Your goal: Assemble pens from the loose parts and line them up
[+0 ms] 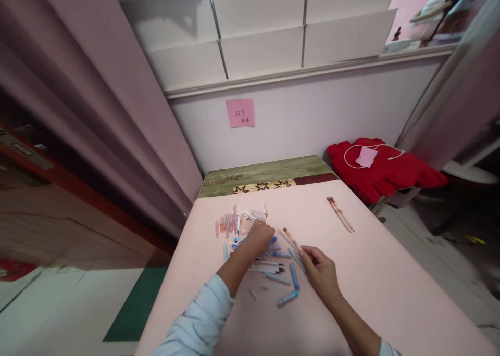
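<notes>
A heap of pens and pen parts [250, 241], blue, white and orange, lies on the pink table top [371, 272]. My left hand [258, 237] rests on the heap with its fingers curled down among the pieces; what they grip is hidden. My right hand [319, 270] sits just to the right, fingers pinched on a pen [294, 244] with an orange cap that points up and left. Loose blue caps [288, 297] lie between my two forearms.
Two assembled orange-capped pens [340, 214] lie apart at the table's far right. A red garment [385, 171] with a white cord sits beyond the right edge. A pink sticky note [239, 112] hangs on the wall behind. A curtain [97, 116] hangs along the left.
</notes>
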A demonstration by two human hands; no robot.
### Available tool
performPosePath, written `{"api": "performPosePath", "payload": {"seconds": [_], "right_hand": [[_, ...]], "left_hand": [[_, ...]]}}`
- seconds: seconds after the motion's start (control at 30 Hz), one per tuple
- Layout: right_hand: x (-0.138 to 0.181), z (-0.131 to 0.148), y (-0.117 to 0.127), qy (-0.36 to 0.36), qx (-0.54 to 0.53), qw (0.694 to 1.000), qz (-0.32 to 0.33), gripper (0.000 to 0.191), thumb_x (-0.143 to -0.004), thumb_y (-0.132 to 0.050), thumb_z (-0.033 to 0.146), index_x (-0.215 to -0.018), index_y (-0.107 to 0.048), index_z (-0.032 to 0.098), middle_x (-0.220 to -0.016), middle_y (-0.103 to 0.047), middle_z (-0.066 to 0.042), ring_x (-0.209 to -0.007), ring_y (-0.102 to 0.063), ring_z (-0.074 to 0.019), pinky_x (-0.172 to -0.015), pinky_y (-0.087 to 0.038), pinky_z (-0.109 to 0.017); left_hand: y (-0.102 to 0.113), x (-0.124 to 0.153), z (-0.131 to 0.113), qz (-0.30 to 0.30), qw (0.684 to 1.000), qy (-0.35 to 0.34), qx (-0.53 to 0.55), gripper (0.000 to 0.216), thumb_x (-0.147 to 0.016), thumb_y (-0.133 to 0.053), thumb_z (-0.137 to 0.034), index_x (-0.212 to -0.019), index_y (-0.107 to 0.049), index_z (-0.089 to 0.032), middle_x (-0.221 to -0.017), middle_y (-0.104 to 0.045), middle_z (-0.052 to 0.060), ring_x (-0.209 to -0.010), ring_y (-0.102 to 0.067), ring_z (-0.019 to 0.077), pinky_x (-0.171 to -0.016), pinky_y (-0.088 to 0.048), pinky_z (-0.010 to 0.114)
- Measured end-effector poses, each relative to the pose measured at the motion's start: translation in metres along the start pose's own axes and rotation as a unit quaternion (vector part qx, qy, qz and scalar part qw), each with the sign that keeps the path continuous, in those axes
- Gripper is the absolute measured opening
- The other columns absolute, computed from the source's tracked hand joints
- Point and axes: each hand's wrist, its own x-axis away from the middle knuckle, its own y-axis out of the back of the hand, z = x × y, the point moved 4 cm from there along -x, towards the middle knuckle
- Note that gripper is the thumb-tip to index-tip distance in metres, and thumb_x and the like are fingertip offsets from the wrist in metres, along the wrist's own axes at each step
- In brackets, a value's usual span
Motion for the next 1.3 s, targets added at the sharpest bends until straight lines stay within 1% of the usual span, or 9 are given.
{"api": "performPosePath", "payload": {"seconds": [0.13,0.27,0.37,0.43,0.53,0.6,0.67,0.77,1.3], "right_hand": [[0.001,0.001,-0.001,-0.004,0.004,1.000,0.010,0.039,-0.083,-0.062,0.056,-0.094,-0.074,0.021,-0.087,-0.073,-0.007,-0.075,-0.064,-0.0238,-0.069,-0.051,-0.033],[0.000,-0.002,-0.001,-0.003,0.003,1.000,0.008,0.040,-0.082,-0.062,0.057,-0.094,-0.074,0.020,-0.085,-0.073,-0.007,-0.073,-0.063,-0.0238,-0.068,-0.050,-0.033],[0.000,-0.002,0.000,-0.014,-0.009,1.000,0.004,0.041,-0.080,-0.064,0.057,-0.093,-0.075,0.020,-0.083,-0.072,-0.007,-0.072,-0.063,-0.0240,-0.067,-0.051,-0.034],[0.002,0.005,0.001,-0.029,-0.031,0.999,0.008,0.041,-0.079,-0.065,0.056,-0.092,-0.075,0.019,-0.085,-0.073,-0.008,-0.076,-0.063,-0.0243,-0.069,-0.051,-0.033],[0.008,0.028,0.000,-0.049,-0.072,0.996,0.035,0.039,-0.080,-0.066,0.054,-0.093,-0.075,0.019,-0.086,-0.073,-0.007,-0.079,-0.063,-0.0227,-0.072,-0.051,-0.031],[0.014,0.048,0.000,-0.055,-0.087,0.993,0.049,0.038,-0.080,-0.066,0.054,-0.090,-0.075,0.019,-0.079,-0.071,-0.005,-0.071,-0.060,-0.0190,-0.066,-0.049,-0.028],[0.019,0.067,0.000,-0.056,-0.095,0.992,0.066,0.038,-0.079,-0.066,0.054,-0.086,-0.075,0.018,-0.071,-0.067,-0.003,-0.065,-0.056,-0.0162,-0.061,-0.047,-0.025],[0.026,0.082,-0.001,-0.069,-0.093,0.990,0.074,0.038,-0.078,-0.068,0.054,-0.081,-0.074,0.017,-0.065,-0.063,-0.002,-0.061,-0.052,-0.0143,-0.057,-0.044,-0.023],[0.033,0.081,0.003,-0.082,-0.065,0.991,0.080,0.038,-0.076,-0.066,0.054,-0.074,-0.070,0.016,-0.063,-0.059,-0.002,-0.060,-0.048,-0.0137,-0.054,-0.040,-0.023]], "left_hand": [[0.000,0.002,0.007,-0.010,0.999,-0.029,0.015,0.017,-0.078,-0.056,-0.007,-0.090,-0.065,-0.014,-0.095,-0.070,0.014,-0.098,-0.061,0.0270,-0.090,-0.037,0.042],[0.015,0.015,0.009,-0.098,0.989,-0.014,0.106,0.027,-0.079,-0.053,-0.007,-0.101,-0.065,-0.015,-0.100,-0.069,0.013,-0.102,-0.059,0.0264,-0.094,-0.038,0.043],[0.028,0.029,0.006,-0.183,0.936,0.032,0.298,0.025,-0.080,-0.054,-0.011,-0.101,-0.067,-0.017,-0.096,-0.068,0.009,-0.093,-0.060,0.0218,-0.089,-0.044,0.038],[0.032,0.039,0.005,-0.233,0.840,0.097,0.480,0.017,-0.080,-0.057,-0.018,-0.093,-0.069,-0.017,-0.086,-0.067,0.006,-0.082,-0.061,0.0182,-0.082,-0.049,0.035],[0.031,0.050,-0.001,-0.274,0.574,0.192,0.748,0.021,-0.077,-0.065,-0.026,-0.094,-0.068,-0.014,-0.073,-0.064,0.002,-0.068,-0.061,0.0139,-0.076,-0.054,0.034],[0.036,0.055,-0.010,-0.277,0.418,0.208,0.840,0.023,-0.073,-0.071,-0.023,-0.092,-0.069,-0.012,-0.076,-0.066,0.004,-0.070,-0.064,0.0130,-0.080,-0.056,0.034],[0.043,0.058,-0.017,-0.289,0.339,0.222,0.867,0.022,-0.070,-0.073,-0.017,-0.090,-0.069,-0.011,-0.075,-0.068,0.005,-0.071,-0.066,0.0135,-0.080,-0.057,0.033],[0.054,0.060,-0.028,-0.297,0.316,0.225,0.873,0.021,-0.071,-0.071,-0.014,-0.092,-0.069,-0.011,-0.077,-0.070,0.006,-0.073,-0.070,0.0153,-0.079,-0.058,0.032],[0.065,0.062,-0.051,-0.357,0.373,0.232,0.824,0.030,-0.065,-0.078,-0.023,-0.091,-0.069,-0.010,-0.084,-0.068,0.004,-0.073,-0.071,0.0168,-0.079,-0.056,0.034]]}}
